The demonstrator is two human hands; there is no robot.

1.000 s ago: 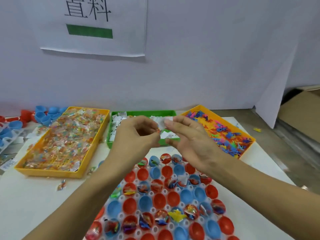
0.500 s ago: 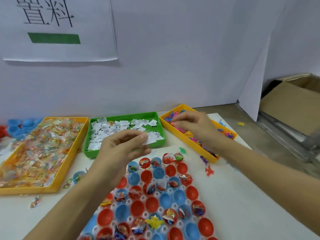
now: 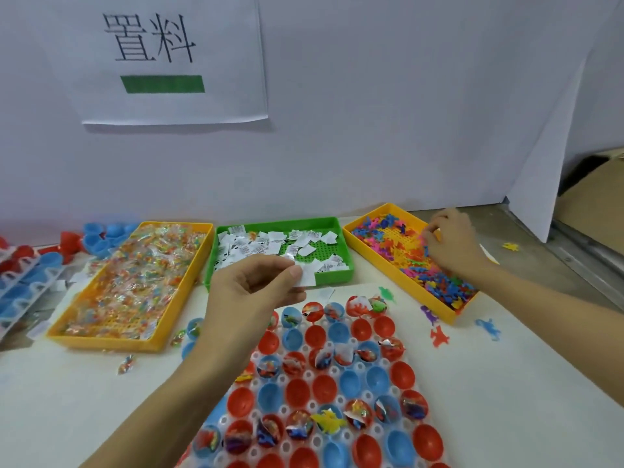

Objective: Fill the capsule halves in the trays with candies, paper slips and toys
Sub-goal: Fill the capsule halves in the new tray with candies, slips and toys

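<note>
A white tray (image 3: 410, 363) of red and blue capsule halves lies in front of me; some halves hold candies, slips or toys. My left hand (image 3: 251, 292) hovers above its far edge and pinches white paper slips (image 3: 305, 276) between thumb and fingers. My right hand (image 3: 450, 243) reaches into the orange toy tray (image 3: 398, 276) at the right, fingers curled among the small colourful toys (image 3: 405, 255). The green tray (image 3: 346, 246) of paper slips sits in the middle. An orange tray (image 3: 111, 342) full of wrapped candies is on the left.
Loose toys (image 3: 439, 336) and a stray candy (image 3: 126, 363) lie on the table beside the trays. Spare trays of blue and red capsule halves (image 3: 30, 275) stand at the far left. A white wall with a paper sign (image 3: 169, 59) rises behind. A cardboard box (image 3: 591, 201) sits right.
My right hand left the slips, went to the toy tray and moved further right along it. My left hand kept the slips and stayed over the capsule tray's far edge.
</note>
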